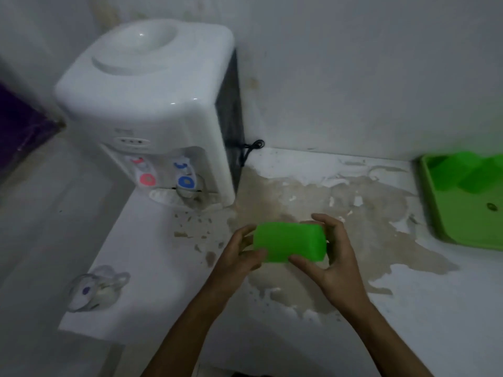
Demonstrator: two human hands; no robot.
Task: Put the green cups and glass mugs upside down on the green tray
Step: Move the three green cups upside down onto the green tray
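A bright green plastic cup lies sideways in the air above the counter, held between both hands. My left hand grips its left end and my right hand wraps its right end. The green tray rests on the counter at the far right, partly cut off by the frame edge. Green cups stand on its far part, blurred. One glass mug lies on the counter at the near left. Another glass mug stands under the dispenser's blue tap.
A white water dispenser with a red and a blue tap stands at the back left, its black cord trailing by the wall. The white counter has a large patch of peeled, stained surface. Its left edge drops off beside the lying mug.
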